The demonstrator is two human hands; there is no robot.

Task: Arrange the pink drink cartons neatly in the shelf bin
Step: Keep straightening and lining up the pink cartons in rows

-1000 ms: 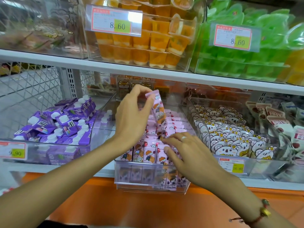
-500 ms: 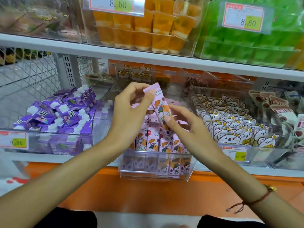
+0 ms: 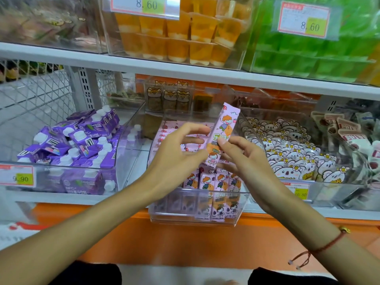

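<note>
Pink cartons: your rows of pink cartons (image 3: 213,182) stand upright at the front of the clear shelf bin (image 3: 193,220).
Neighbours: purple cartons (image 3: 67,140) fill the bin to your left; koala packs (image 3: 292,153) fill the one to your right.
Left hand: your left hand (image 3: 174,159) curls beside the held carton (image 3: 223,136), thumb against its lower part, fingers spread.
Right hand: your right hand (image 3: 246,161) pinches the carton's middle edge.
Held carton: it sits above the bin, long axis near upright, top tilted right and away.
</note>
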